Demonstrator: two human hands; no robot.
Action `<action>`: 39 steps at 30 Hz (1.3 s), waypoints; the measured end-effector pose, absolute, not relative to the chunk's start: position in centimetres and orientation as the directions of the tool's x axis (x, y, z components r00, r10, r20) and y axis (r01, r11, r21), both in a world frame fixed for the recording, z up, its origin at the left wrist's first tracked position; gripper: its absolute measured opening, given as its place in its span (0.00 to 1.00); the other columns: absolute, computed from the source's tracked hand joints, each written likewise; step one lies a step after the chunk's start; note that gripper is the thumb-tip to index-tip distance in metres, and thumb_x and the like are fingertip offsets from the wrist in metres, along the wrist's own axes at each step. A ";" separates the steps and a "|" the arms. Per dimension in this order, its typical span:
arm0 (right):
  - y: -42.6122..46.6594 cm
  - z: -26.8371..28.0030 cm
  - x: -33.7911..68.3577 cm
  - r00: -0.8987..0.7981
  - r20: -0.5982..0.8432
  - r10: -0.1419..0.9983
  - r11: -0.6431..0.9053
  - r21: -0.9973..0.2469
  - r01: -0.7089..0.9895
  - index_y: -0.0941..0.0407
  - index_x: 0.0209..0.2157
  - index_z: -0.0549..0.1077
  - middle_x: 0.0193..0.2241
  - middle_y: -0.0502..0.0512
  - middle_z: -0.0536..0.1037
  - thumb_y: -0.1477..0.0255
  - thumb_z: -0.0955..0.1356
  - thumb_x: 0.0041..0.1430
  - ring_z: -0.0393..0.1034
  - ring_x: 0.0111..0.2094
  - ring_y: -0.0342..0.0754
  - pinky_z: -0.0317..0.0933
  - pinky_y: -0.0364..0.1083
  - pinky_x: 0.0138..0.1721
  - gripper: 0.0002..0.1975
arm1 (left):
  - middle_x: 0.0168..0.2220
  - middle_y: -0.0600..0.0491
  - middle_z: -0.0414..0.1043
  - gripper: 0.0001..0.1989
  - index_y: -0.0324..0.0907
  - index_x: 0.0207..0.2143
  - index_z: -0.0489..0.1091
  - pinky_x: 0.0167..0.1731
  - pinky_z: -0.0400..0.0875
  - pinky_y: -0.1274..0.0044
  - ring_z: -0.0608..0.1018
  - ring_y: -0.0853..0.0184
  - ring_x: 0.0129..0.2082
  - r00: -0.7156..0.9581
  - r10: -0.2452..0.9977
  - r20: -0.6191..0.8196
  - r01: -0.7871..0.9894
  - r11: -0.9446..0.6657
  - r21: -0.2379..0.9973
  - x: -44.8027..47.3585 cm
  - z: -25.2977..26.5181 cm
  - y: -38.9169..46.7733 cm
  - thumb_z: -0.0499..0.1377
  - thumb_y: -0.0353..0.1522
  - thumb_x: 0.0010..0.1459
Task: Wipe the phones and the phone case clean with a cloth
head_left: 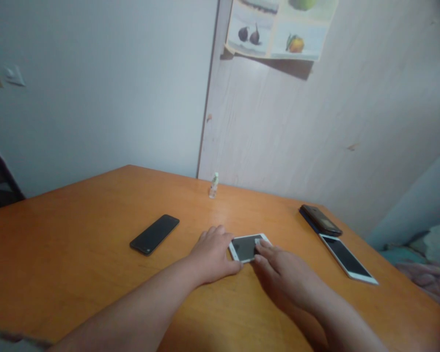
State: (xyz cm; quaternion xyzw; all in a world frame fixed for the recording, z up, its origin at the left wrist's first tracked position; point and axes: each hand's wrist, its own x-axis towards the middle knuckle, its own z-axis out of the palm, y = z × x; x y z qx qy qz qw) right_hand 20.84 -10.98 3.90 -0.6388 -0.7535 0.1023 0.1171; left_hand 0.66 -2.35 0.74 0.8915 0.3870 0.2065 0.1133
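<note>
A white-framed smartphone [245, 248] with a dark screen lies flat on the wooden table in front of me. My left hand [213, 255] grips its left end, thumb at the near edge and fingers at the far side. Over the phone's right part, my right hand [281, 266] has its fingers pressed together on a small white piece [257, 242] against the screen. Whether that piece is cloth or paper I cannot make out. My right fingers hide the phone's right end.
To the left lies a black smartphone [154, 234]. A small clear bottle [213, 186] stands near the back edge of the table [77, 234]. At the right are a dark phone or case [320, 220] and another white phone [349, 259]. Walls rise behind the table.
</note>
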 end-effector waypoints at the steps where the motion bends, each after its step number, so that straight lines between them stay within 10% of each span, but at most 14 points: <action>1: -11.2 4.0 20.3 -0.219 0.040 0.975 0.220 -0.321 0.921 0.53 0.60 0.70 0.63 0.59 0.65 0.59 0.57 0.70 0.62 0.63 0.58 0.57 0.57 0.62 0.24 | 0.40 0.48 0.69 0.22 0.47 0.42 0.74 0.42 0.68 0.68 0.72 0.55 0.44 0.613 0.740 0.277 0.645 -0.671 0.365 0.7 0.8 -2.3 0.63 0.50 0.49; 5: -11.7 4.2 19.4 -0.347 0.004 0.938 0.323 -0.381 0.866 0.51 0.63 0.67 0.64 0.55 0.64 0.57 0.56 0.71 0.58 0.65 0.53 0.54 0.53 0.64 0.26 | 0.40 0.48 0.69 0.23 0.47 0.41 0.74 0.42 0.68 0.68 0.72 0.55 0.44 0.610 0.746 0.268 0.649 -0.664 0.371 0.7 0.8 -2.3 0.62 0.52 0.50; 11: -11.0 4.4 21.3 -0.094 0.015 0.995 0.094 -0.318 0.943 0.56 0.57 0.73 0.61 0.62 0.69 0.60 0.57 0.70 0.65 0.60 0.60 0.58 0.58 0.61 0.24 | 0.40 0.49 0.69 0.24 0.47 0.44 0.73 0.42 0.68 0.69 0.72 0.56 0.43 0.613 0.738 0.282 0.643 -0.674 0.364 0.7 0.6 -2.1 0.64 0.49 0.48; 17: -11.9 5.0 19.4 -0.350 -0.012 0.937 0.313 -0.416 0.854 0.53 0.61 0.69 0.63 0.57 0.66 0.58 0.56 0.70 0.60 0.63 0.55 0.55 0.54 0.63 0.25 | 0.39 0.48 0.69 0.23 0.47 0.41 0.75 0.40 0.68 0.69 0.72 0.55 0.42 0.602 0.748 0.279 0.656 -0.663 0.360 0.7 0.6 -2.1 0.63 0.51 0.49; 24: -10.8 4.2 21.7 -0.069 0.005 0.998 0.067 -0.298 0.952 0.56 0.54 0.75 0.59 0.64 0.71 0.60 0.57 0.69 0.70 0.56 0.61 0.62 0.58 0.57 0.24 | 0.40 0.48 0.69 0.25 0.47 0.43 0.74 0.40 0.68 0.70 0.72 0.56 0.43 0.596 0.751 0.283 0.651 -0.659 0.378 0.6 0.7 -2.0 0.65 0.51 0.47; 30: -11.8 5.0 19.7 -0.359 -0.017 0.933 0.325 -0.387 0.863 0.52 0.57 0.73 0.61 0.57 0.69 0.59 0.56 0.70 0.61 0.63 0.54 0.56 0.53 0.63 0.24 | 0.39 0.48 0.69 0.24 0.47 0.40 0.75 0.41 0.68 0.70 0.73 0.56 0.43 0.594 0.753 0.284 0.648 -0.656 0.386 0.8 0.4 -2.0 0.63 0.53 0.49; 39: -11.0 4.9 21.8 -0.103 -0.037 0.994 0.090 -0.260 0.961 0.54 0.48 0.79 0.54 0.62 0.76 0.62 0.57 0.69 0.74 0.52 0.59 0.64 0.56 0.54 0.22 | 0.40 0.48 0.69 0.26 0.47 0.43 0.75 0.41 0.68 0.70 0.73 0.56 0.43 0.598 0.747 0.291 0.642 -0.663 0.384 0.7 0.2 -1.7 0.65 0.52 0.47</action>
